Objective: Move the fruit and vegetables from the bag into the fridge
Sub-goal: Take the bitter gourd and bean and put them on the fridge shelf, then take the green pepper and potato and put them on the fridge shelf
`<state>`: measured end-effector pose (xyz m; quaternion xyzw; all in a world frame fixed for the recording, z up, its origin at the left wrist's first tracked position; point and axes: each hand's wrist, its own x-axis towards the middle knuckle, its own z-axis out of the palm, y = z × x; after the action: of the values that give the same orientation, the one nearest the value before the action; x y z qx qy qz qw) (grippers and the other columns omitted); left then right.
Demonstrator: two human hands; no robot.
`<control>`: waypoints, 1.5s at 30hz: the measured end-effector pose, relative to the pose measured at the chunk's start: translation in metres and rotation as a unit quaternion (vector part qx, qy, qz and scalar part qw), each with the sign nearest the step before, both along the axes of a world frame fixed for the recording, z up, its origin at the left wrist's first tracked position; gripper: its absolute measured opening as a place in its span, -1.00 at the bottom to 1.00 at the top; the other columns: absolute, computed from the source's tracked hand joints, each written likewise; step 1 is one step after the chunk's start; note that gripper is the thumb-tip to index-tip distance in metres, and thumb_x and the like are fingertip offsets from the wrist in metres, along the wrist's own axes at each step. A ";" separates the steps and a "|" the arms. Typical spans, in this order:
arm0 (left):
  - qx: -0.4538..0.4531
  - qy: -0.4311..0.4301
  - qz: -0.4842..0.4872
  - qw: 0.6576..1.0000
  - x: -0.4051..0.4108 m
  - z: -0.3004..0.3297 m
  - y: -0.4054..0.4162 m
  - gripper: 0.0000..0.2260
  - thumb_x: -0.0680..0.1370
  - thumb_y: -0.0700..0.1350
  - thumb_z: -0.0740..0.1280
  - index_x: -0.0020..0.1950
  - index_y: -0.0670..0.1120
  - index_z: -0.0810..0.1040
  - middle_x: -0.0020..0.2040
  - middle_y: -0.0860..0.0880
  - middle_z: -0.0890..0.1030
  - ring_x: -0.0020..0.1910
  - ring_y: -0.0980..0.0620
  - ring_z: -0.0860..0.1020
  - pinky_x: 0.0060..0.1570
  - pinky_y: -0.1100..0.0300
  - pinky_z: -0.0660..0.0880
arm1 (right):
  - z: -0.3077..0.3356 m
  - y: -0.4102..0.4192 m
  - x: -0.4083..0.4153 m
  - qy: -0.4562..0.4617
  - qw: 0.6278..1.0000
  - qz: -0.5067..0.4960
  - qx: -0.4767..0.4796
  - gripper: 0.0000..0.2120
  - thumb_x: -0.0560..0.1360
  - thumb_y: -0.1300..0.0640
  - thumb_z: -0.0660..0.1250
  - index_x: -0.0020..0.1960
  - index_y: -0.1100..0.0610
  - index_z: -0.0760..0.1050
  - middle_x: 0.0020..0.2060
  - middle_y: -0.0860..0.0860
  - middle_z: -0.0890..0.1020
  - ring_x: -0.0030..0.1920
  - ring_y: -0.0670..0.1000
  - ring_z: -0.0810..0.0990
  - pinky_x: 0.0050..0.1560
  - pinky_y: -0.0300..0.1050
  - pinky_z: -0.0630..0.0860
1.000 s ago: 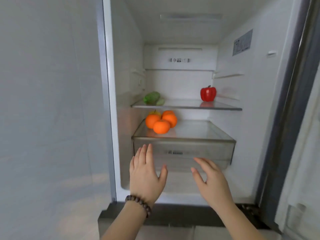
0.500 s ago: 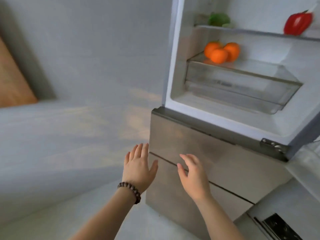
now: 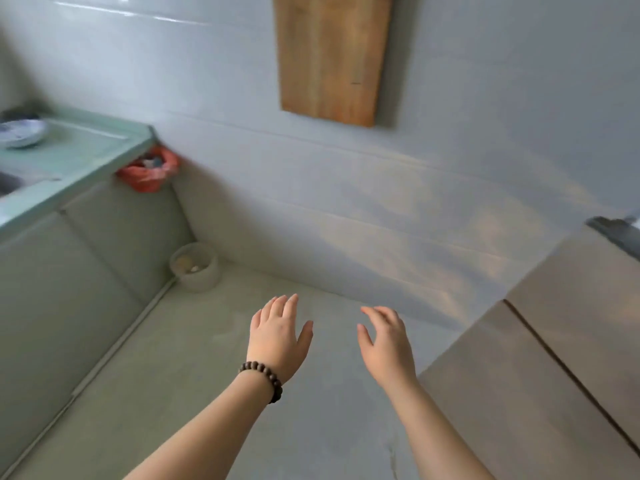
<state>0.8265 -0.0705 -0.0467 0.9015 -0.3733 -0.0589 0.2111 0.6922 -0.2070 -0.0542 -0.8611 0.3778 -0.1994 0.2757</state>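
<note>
Both my hands hover empty over the grey floor, fingers spread. My left hand (image 3: 278,332), with a bead bracelet at the wrist, is beside my right hand (image 3: 386,339), a small gap between them. Only the fridge's lower metal drawer fronts (image 3: 540,368) show, at the right edge; its open compartment and the produce inside are out of view. A red plastic bag (image 3: 149,171) with something in it hangs at the corner of the green counter (image 3: 79,157), far left of my hands.
A white bowl (image 3: 21,132) sits on the counter at the left edge. A pale bucket (image 3: 194,266) stands on the floor in the corner. A wooden board (image 3: 330,57) hangs on the white tiled wall. Cabinet fronts (image 3: 62,289) run along the left.
My view has swung left and down, away from the open fridge toward the floor and counter corner. Both hands stay empty and spread in front of me.
</note>
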 end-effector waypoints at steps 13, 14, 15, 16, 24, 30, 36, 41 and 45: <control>-0.017 -0.005 0.314 0.949 0.079 -0.005 0.343 -0.47 0.59 0.13 0.10 0.49 -0.09 0.18 0.45 -0.05 0.29 0.46 -0.02 0.19 0.42 0.07 0.12 | -0.009 0.301 0.170 0.030 0.958 0.275 0.071 -0.69 0.51 0.12 0.27 0.24 0.09 0.49 0.23 0.07 0.42 0.25 0.05 0.43 0.21 -0.17 0.34; -0.020 -0.006 0.339 0.941 0.081 -0.006 0.371 -0.47 0.58 0.13 0.11 0.49 -0.09 0.18 0.45 -0.05 0.29 0.46 -0.02 0.19 0.42 0.07 0.12 | -0.010 0.329 0.180 0.035 0.950 0.300 0.076 -0.69 0.51 0.12 0.26 0.24 0.09 0.48 0.23 0.07 0.42 0.26 0.04 0.42 0.23 -0.17 0.33; -0.022 -0.007 0.363 0.931 0.083 -0.006 0.398 -0.47 0.58 0.13 0.11 0.49 -0.09 0.18 0.45 -0.05 0.30 0.46 -0.02 0.20 0.41 0.07 0.13 | -0.011 0.357 0.191 0.038 0.941 0.326 0.081 -0.69 0.52 0.12 0.26 0.25 0.09 0.48 0.23 0.06 0.41 0.27 0.04 0.40 0.25 -0.17 0.31; -0.024 -0.006 0.385 0.923 0.084 -0.007 0.424 -0.47 0.58 0.12 0.12 0.48 -0.09 0.19 0.44 -0.05 0.31 0.45 -0.02 0.20 0.41 0.07 0.14 | -0.011 0.385 0.201 0.038 0.933 0.348 0.083 -0.69 0.52 0.12 0.25 0.26 0.09 0.47 0.24 0.06 0.40 0.29 0.03 0.37 0.26 -0.17 0.30; -0.047 -0.018 0.527 0.849 0.087 -0.007 0.592 -0.47 0.56 0.13 0.10 0.45 -0.13 0.27 0.39 -0.09 0.38 0.41 -0.06 0.28 0.36 0.02 0.20 | -0.005 0.562 0.261 0.042 0.868 0.490 0.068 -0.67 0.54 0.08 0.22 0.29 0.04 0.43 0.27 -0.01 0.37 0.31 -0.03 0.32 0.19 -0.22 0.29; -0.057 -0.014 0.602 0.797 0.117 -0.014 0.672 -0.50 0.58 0.10 0.13 0.45 -0.11 0.28 0.40 -0.07 0.37 0.42 -0.04 0.26 0.38 0.04 0.19 | -0.014 0.643 0.314 0.060 0.826 0.558 0.051 -0.69 0.53 0.08 0.22 0.27 0.01 0.44 0.27 -0.03 0.37 0.28 -0.04 0.35 0.16 -0.20 0.33; -0.045 -0.023 0.650 0.758 0.193 -0.020 0.739 -0.52 0.58 0.09 0.14 0.45 -0.08 0.27 0.41 -0.03 0.36 0.42 -0.01 0.26 0.38 0.04 0.20 | -0.018 0.721 0.418 0.066 0.786 0.613 0.042 -0.68 0.54 0.07 0.21 0.28 0.00 0.43 0.29 -0.04 0.36 0.28 -0.03 0.35 0.19 -0.12 0.38; -0.029 -0.029 0.683 0.729 0.274 -0.002 0.794 -0.52 0.58 0.09 0.15 0.45 -0.09 0.28 0.40 -0.05 0.37 0.41 -0.03 0.27 0.38 0.04 0.21 | 0.000 0.782 0.518 0.049 0.747 0.662 0.038 -0.69 0.51 0.10 0.26 0.25 0.05 0.47 0.22 0.00 0.42 0.22 0.02 0.43 0.18 -0.12 0.40; -0.019 -0.041 0.700 0.712 0.326 0.012 0.834 -0.52 0.58 0.10 0.12 0.44 -0.09 0.27 0.40 -0.06 0.37 0.40 -0.02 0.28 0.38 0.02 0.24 | 0.013 0.818 0.587 0.033 0.732 0.679 0.045 -0.71 0.49 0.15 0.28 0.22 0.09 0.49 0.16 0.01 0.46 0.13 0.04 0.49 0.15 -0.13 0.41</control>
<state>1.1521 0.7639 -0.0346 0.9020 0.3558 0.1499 0.1931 1.2796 0.6114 -0.0407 -0.8813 -0.2898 0.0867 0.3630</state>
